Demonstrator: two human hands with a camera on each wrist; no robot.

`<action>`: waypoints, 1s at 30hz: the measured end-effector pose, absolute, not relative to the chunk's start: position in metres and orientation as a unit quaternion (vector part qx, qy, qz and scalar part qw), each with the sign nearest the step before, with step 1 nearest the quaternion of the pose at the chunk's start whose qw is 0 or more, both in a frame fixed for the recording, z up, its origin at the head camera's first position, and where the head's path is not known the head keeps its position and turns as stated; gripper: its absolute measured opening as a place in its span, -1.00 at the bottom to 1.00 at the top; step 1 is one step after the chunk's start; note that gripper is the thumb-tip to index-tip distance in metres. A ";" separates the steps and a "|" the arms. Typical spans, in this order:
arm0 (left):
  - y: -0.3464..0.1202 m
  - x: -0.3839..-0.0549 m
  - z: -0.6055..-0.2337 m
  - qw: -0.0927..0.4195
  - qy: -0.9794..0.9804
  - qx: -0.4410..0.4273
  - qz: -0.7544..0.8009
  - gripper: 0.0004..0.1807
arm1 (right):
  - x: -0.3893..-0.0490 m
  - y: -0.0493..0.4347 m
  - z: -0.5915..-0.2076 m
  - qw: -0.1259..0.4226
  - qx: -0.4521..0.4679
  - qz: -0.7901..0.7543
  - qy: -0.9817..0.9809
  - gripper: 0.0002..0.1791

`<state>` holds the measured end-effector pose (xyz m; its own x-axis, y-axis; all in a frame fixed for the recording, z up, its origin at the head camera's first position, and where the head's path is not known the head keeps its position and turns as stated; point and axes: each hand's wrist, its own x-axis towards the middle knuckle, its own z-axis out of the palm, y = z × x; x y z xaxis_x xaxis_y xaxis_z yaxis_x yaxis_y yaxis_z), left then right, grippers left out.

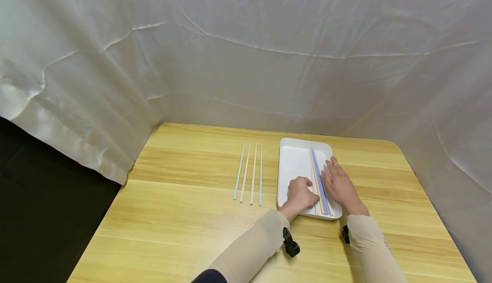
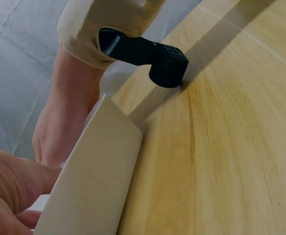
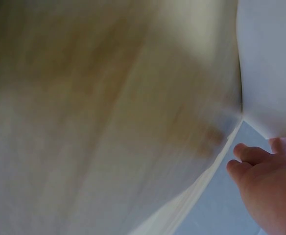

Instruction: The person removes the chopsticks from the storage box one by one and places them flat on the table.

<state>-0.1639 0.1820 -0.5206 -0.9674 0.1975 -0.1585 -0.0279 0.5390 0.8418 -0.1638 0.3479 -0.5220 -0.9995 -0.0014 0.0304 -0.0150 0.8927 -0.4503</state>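
Note:
Several slim chopsticks (image 1: 320, 185) in violet, yellow and pale tones lie lengthwise in a white tray (image 1: 290, 146), toward its right side. My left hand (image 1: 301, 194) reaches over the tray's near part, its thumb at the chopsticks and a gap between thumb and fingers. In the left wrist view, that hand (image 2: 11, 188) is partly hidden by the tray wall (image 2: 96, 171). My right hand (image 1: 342, 187) lies along the tray's right rim with fingers fairly straight, beside the violet chopsticks. The right wrist view shows part of that hand (image 3: 275, 191) by the tray wall (image 3: 273, 63).
Left of the tray, two light blue chopsticks (image 1: 261, 174) and two pale pink chopsticks (image 1: 254, 174) lie spaced apart on the wooden table (image 1: 184, 219). A pale curtain (image 1: 246, 78) hangs behind the table and at its sides.

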 end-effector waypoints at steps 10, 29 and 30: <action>0.178 -0.162 -0.515 0.102 0.884 0.048 0.454 -0.58 | -0.164 0.347 -0.521 0.017 0.007 0.239 -0.971 -0.32; 0.142 -0.172 -0.492 0.219 0.759 -0.005 0.613 -0.51 | -0.165 0.348 -0.524 0.004 -0.001 0.239 -0.971 -0.28; 0.139 -0.173 -0.489 0.221 0.750 0.000 0.624 -0.50 | -0.165 0.348 -0.523 0.002 -0.002 0.239 -0.971 -0.28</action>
<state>-0.1728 0.1385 -0.4891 -0.9024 0.2753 -0.3314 -0.2759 0.2214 0.9353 -0.1653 0.3480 -0.5235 -1.0000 0.0058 0.0037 0.0034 0.8856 -0.4645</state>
